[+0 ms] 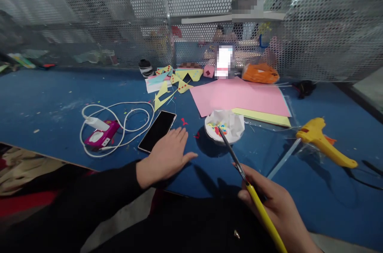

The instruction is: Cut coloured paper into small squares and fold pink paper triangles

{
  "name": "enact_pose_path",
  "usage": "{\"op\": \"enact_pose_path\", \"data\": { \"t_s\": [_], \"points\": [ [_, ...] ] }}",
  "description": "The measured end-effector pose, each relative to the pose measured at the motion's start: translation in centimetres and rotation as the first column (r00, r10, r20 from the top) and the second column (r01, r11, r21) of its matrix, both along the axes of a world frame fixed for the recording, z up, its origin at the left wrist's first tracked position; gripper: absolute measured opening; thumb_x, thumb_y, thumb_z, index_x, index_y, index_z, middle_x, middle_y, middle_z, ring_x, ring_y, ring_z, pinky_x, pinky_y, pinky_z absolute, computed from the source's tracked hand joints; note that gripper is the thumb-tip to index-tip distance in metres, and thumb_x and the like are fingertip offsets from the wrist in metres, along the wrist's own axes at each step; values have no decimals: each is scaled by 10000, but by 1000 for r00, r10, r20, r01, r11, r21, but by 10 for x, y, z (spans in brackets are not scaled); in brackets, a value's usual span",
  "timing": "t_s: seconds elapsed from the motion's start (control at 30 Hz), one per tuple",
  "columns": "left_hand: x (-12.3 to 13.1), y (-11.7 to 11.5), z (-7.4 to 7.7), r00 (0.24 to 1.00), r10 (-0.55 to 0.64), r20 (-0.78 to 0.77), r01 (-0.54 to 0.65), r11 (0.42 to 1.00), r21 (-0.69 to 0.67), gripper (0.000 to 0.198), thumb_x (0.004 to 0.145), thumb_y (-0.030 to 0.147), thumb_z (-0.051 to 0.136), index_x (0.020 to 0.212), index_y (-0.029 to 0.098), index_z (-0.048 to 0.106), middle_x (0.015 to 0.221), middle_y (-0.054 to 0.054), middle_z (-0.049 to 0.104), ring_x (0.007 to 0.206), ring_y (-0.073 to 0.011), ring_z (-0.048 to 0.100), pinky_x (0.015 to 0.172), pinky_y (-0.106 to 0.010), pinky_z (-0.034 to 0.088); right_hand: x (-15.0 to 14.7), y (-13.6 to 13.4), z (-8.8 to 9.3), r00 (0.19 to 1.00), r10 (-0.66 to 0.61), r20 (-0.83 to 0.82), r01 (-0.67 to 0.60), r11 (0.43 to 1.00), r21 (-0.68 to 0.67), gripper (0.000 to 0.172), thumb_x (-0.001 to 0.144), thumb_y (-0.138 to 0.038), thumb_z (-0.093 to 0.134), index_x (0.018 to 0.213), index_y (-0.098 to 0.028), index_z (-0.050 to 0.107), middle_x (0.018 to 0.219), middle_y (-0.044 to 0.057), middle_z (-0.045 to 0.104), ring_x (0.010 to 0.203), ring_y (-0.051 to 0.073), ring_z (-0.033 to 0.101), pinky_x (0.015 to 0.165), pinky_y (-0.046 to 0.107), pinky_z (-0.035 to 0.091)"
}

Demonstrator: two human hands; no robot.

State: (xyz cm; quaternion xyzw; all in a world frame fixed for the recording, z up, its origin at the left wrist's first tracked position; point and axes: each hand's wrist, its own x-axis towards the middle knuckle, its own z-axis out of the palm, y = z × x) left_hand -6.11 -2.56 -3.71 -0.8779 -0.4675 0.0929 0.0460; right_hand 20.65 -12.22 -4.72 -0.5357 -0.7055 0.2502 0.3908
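Observation:
My left hand (167,155) lies flat on the blue tabletop, fingers stretched out, beside a black smartphone (158,130). Small red paper scraps (184,121) are scattered just beyond its fingertips. In my right hand (273,201) is a pair of scissors (259,205) with yellow handles, held at an angle. The blades point away from me, and their tip reaches over a small bowl (211,136) lined with white paper (237,124). Tiny red, yellow and blue paper bits (218,128) lie in the bowl. Whether the tip touches them I cannot tell.
Pink paper sheets (233,95) lie behind the bowl. A yellow glue gun (324,143) rests at the right. To the left are a purple power adapter (104,135) and a coiled white cable (119,103). Cut yellow paper (163,97) lies farther back, before a perforated metal screen (197,1).

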Motion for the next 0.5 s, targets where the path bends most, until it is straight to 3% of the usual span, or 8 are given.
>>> {"op": "enact_pose_path", "data": {
  "t_s": [0.1, 0.23, 0.33, 0.4, 0.5],
  "points": [
    [-2, -10, -8, 999, 44, 19, -43, 998, -38, 875, 961, 683, 314, 1460, -25, 440, 1548, -258, 407, 1432, -361, 411, 1162, -463, 352, -1, 1, 0, 1000, 19, 1, -19, 999, -27, 348, 879, -391, 635, 1153, -196, 728, 707, -1, 726, 561, 150, 683, 518, 196, 561],
    [3, 33, -11, 995, 79, 56, -79, 997, -8, 823, 978, 613, 385, 1445, -61, 438, 1547, -277, 394, 1469, -337, 350, 1207, -417, 276, -10, 1, 4, 996, 87, -9, -87, 994, -61, 317, 879, -390, 641, 1146, -240, 723, 699, -23, 705, 576, 145, 669, 558, 203, 566],
    [13, 54, -6, 993, 94, 72, -96, 995, 28, 720, 1021, 513, 342, 1466, -49, 407, 1565, -273, 365, 1486, -343, 311, 1205, -463, 265, -11, -1, 4, 998, 69, -5, -69, 997, -40, 355, 878, -435, 644, 1148, -219, 728, 674, -13, 694, 546, 147, 656, 548, 212, 568],
    [19, 43, -4, 995, 49, 87, -51, 998, 29, 675, 1031, 485, 330, 1493, -4, 389, 1605, -220, 322, 1504, -321, 273, 1218, -451, 239, -8, -4, 2, 1000, 26, 9, -26, 1000, -18, 394, 882, -451, 633, 1149, -178, 729, 655, 2, 690, 526, 152, 651, 521, 216, 564],
    [21, 0, -4, 987, -99, 124, 106, 993, -58, 645, 1030, 510, 320, 1483, 66, 440, 1584, -147, 405, 1492, -290, 312, 1222, -438, 241, -2, -6, -1, 1000, -18, 22, 18, 1000, -17, 406, 887, -438, 626, 1148, -144, 726, 662, 18, 696, 521, 154, 654, 506, 215, 562]
  ]
}}
